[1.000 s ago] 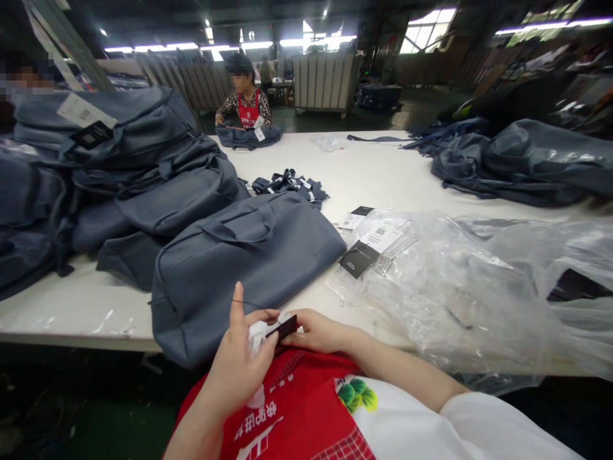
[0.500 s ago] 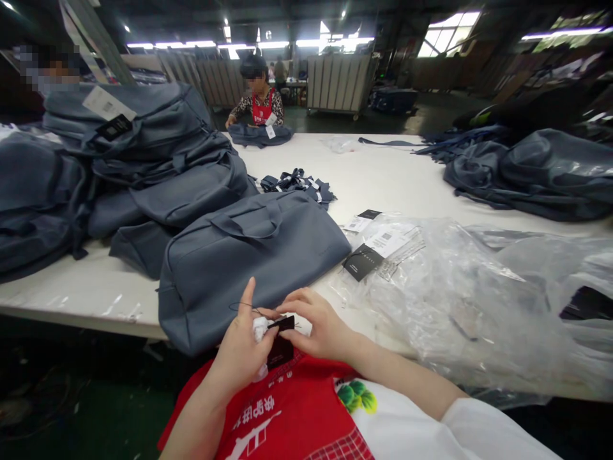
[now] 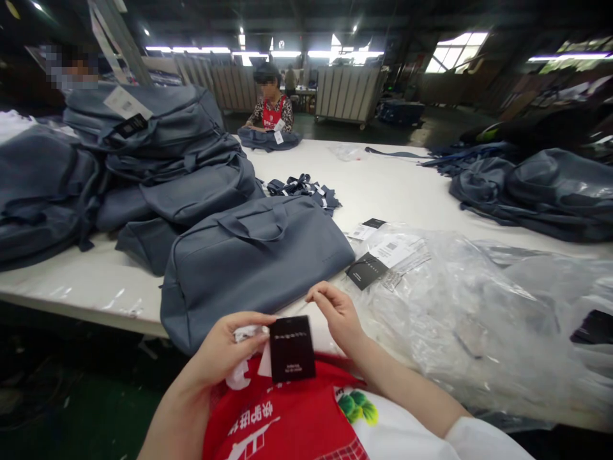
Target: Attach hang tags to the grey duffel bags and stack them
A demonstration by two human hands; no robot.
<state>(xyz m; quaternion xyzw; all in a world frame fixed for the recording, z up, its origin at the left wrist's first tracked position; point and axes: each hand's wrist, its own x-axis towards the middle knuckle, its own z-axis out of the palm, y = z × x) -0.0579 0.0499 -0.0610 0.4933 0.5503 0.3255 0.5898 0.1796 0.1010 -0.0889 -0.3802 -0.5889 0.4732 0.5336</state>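
My left hand (image 3: 230, 348) pinches a black hang tag (image 3: 293, 351) with white lettering by its left edge, in front of my red apron. A crumpled white piece (image 3: 245, 332), paper or cloth, is also tucked in that hand. To the right of the tag, my right hand (image 3: 338, 310) is closed in a pinch; something thin and pale seems to stick out from its fingertips, too fine to name. Just beyond both hands a blue-grey bag (image 3: 258, 262) with two handles lies on the white table (image 3: 383, 179).
More blue-grey bags (image 3: 186, 185) are piled on the left, one with tags. Black and white hang tags (image 3: 368, 271) lie beside clear plastic bags (image 3: 454, 306) at the right. Behind the bag sits a heap of dark straps (image 3: 304, 186). A co-worker (image 3: 272, 105) handles a bag across the table.
My hands have moved apart, the right one going up and right. The black tag now faces me flat, held by the left hand alone. The view has tilted slightly upward.
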